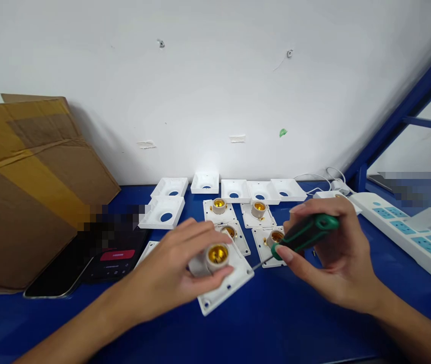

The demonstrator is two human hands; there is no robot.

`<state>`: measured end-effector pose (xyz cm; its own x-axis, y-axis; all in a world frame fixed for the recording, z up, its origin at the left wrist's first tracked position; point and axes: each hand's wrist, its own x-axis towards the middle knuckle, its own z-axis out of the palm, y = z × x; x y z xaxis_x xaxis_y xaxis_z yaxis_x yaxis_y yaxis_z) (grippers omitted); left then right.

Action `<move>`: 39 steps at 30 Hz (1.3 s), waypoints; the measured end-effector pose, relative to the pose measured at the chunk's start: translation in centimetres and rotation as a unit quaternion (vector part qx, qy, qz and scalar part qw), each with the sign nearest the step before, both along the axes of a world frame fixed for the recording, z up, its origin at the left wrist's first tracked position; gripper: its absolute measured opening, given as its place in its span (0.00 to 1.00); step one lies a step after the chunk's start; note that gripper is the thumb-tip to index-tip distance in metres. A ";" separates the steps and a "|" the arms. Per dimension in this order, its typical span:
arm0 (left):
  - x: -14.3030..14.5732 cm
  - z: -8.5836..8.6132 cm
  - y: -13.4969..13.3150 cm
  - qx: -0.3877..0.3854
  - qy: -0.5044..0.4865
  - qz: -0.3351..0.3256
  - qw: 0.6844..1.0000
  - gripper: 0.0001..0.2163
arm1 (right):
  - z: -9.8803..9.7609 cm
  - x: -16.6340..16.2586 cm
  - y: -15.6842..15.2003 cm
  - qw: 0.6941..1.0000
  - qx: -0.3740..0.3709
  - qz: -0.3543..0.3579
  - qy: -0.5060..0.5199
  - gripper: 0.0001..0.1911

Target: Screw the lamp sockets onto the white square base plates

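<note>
My left hand point(185, 258) grips a white square lamp holder point(234, 280) by its round socket, which has a brass-coloured threaded inside. My right hand point(333, 258) is closed around a screwdriver point(306, 235) with a green and black handle. Its thin shaft points left, and the tip meets or lies close to the right corner of the held lamp holder; exact contact I cannot tell. Just behind the hands lie several similar lamp holders, among them one at the back left point(219, 216) and one at the back right point(255, 219).
Several white square covers point(168, 205) with round holes lie along the wall. A cardboard box point(29, 192) and dark phones point(56, 268) are on the left. On the right, a white power strip point(408, 230) with blue sockets lies on the blue table point(276, 323) near a blue metal frame point(401, 111).
</note>
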<state>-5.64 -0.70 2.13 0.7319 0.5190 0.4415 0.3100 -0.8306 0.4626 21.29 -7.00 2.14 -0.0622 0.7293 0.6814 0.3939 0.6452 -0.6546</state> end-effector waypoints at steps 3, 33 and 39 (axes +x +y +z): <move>-1.1 1.2 1.5 0.009 0.009 0.039 0.999 0.12 | -0.2 -0.3 0.1 1.000 -0.004 -0.012 -0.004 0.25; -2.3 -1.1 6.2 0.118 0.188 0.178 0.959 0.16 | -1.0 -1.2 0.9 0.995 -0.008 0.000 0.103 0.17; -2.5 -1.2 6.3 0.104 0.175 0.181 0.962 0.16 | -1.2 -1.1 0.8 0.995 -0.012 -0.003 0.098 0.17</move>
<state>-8.14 5.58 0.91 0.6433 0.6946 0.3220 0.7024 -0.7028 0.1127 20.21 -6.20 0.95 0.0755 0.7452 0.6626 0.2608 0.6266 -0.7344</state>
